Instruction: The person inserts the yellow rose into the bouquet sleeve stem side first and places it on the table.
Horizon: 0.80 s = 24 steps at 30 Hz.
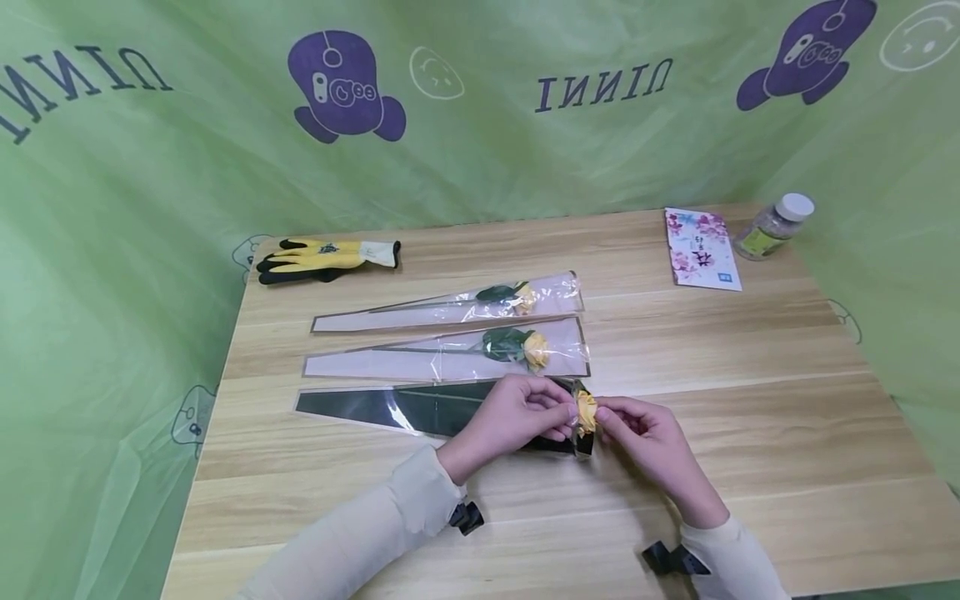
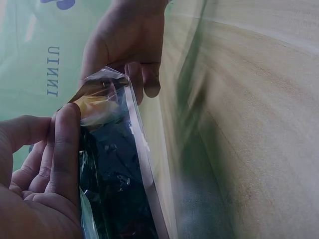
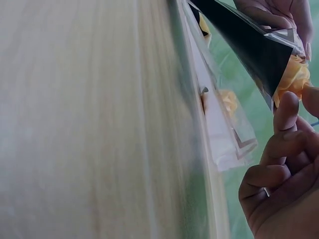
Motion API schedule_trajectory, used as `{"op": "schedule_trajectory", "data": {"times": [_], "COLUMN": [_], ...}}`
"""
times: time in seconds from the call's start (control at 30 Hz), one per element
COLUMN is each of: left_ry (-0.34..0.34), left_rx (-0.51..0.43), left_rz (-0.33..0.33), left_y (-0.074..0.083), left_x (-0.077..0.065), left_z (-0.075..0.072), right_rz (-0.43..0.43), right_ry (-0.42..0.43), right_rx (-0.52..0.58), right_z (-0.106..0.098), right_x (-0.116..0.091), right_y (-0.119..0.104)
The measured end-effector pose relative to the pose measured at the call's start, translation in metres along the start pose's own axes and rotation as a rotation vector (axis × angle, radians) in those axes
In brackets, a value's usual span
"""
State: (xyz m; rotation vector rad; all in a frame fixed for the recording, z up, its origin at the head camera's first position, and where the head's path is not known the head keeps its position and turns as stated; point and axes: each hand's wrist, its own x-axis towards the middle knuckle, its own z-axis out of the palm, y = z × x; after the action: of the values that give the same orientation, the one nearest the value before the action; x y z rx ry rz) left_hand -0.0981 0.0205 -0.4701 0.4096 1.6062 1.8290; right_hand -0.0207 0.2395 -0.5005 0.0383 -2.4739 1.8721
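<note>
A yellow rose pokes out of the mouth of a black-backed clear flower sleeve. My left hand pinches the sleeve's rim beside the bloom; in the left wrist view its fingers lie along the film edge. From the other side, my right hand pinches the petals between thumb and forefinger, as the right wrist view shows at the bloom. The stem inside the dark sleeve is hard to make out. Beyond lie two white-backed sleeves, each with a yellow rose inside.
A yellow and black work glove lies at the back left of the wooden table. Toward the back right are a floral-printed packet and a clear jar with a white lid. Green printed cloth hangs behind.
</note>
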Motion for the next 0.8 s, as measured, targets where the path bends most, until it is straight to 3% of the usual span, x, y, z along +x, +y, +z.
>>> {"op": "schedule_trajectory", "data": {"times": [0.2,0.37,0.53,0.63,0.8], "left_ry": [-0.003,-0.013,-0.01,0.001,0.001], "left_rx": [-0.011,-0.01,-0.01,-0.015,-0.047], "left_rz": [0.003,0.019,0.028,0.021,0.028], "left_y": [0.0,-0.001,-0.001,0.0,0.002], "left_x": [0.001,0.003,0.004,0.004,0.002], "left_z": [0.002,0.003,0.002,0.001,0.005], "right_rz": [-0.116,-0.267,-0.262,-0.224,-0.232], "right_ry": [0.097,0.084,0.055,-0.011,-0.251], "right_rx": [-0.019,-0.125,-0.117,-0.04,0.085], "right_z": [0.004,0.011,0.012,0.008,0.009], "right_x": [0.001,0.004,0.001,-0.001,0.003], "right_y": [-0.001,-0.008,-0.009,-0.004,0.001]}}
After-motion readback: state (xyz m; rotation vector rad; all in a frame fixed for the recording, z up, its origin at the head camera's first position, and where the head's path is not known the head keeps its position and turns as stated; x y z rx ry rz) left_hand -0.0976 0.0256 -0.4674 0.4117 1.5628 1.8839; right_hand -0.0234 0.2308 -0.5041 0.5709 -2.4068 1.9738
